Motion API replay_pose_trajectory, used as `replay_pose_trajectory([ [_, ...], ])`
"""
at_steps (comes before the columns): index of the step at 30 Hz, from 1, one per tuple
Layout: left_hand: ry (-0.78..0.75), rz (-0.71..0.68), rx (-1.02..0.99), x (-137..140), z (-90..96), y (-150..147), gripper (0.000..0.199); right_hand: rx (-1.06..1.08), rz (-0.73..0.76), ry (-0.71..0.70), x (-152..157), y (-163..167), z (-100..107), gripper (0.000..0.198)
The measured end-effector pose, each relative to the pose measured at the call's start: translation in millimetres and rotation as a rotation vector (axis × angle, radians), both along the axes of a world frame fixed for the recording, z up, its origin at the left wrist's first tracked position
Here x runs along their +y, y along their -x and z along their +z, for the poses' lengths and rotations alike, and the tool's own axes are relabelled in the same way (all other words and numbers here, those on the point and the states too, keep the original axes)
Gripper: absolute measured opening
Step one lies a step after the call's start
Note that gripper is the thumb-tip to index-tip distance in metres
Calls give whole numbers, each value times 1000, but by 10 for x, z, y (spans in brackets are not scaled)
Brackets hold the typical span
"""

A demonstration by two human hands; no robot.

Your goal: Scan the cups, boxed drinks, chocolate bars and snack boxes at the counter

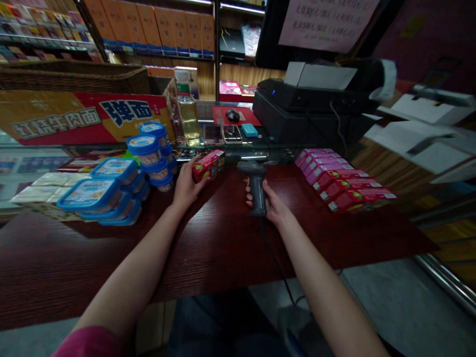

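My left hand (187,184) grips a small red box (208,166) with a printed front, near the far edge of the dark red wooden table (208,248). In my right hand (274,202) is a dark grey barcode scanner (256,186), held upright by its handle, its head turned toward the red box. A black cable runs down from the handle over the table's near edge. To the right, several similar red boxes (345,191) lie in a row beside pink boxes (320,161). Left of my left hand stand stacked round tubs (153,153) with blue lids.
Rectangular blue-lidded containers (96,196) and pale wrapped packs (48,188) sit at the left. Behind are a printed carton (85,119), a bottle of yellowish liquid (188,111), a mouse (233,115), a phone (232,134) and a black cash drawer (293,119).
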State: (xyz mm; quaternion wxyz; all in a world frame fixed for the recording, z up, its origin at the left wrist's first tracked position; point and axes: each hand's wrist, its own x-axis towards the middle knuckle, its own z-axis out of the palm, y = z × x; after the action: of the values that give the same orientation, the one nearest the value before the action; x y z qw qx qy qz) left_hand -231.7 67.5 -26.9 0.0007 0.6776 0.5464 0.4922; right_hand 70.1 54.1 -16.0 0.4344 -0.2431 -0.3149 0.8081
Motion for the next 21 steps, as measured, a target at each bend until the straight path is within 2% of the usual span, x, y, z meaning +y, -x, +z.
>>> replay_pose_trajectory([
  [5, -8, -72, -24, -130, 45, -60, 69, 12, -24, -10, -10, -71, 17, 34],
  [9, 22, -155, -23, -209, 74, -156, 51, 25, -3, -15, -2, -104, 17, 35],
  [12, 56, -148, -8, -231, 89, -186, 43, 10, 22, -13, -3, -118, 22, 35],
  [21, 39, -109, 33, -214, 63, -152, 42, -15, 56, -21, -46, -123, 35, 35],
])
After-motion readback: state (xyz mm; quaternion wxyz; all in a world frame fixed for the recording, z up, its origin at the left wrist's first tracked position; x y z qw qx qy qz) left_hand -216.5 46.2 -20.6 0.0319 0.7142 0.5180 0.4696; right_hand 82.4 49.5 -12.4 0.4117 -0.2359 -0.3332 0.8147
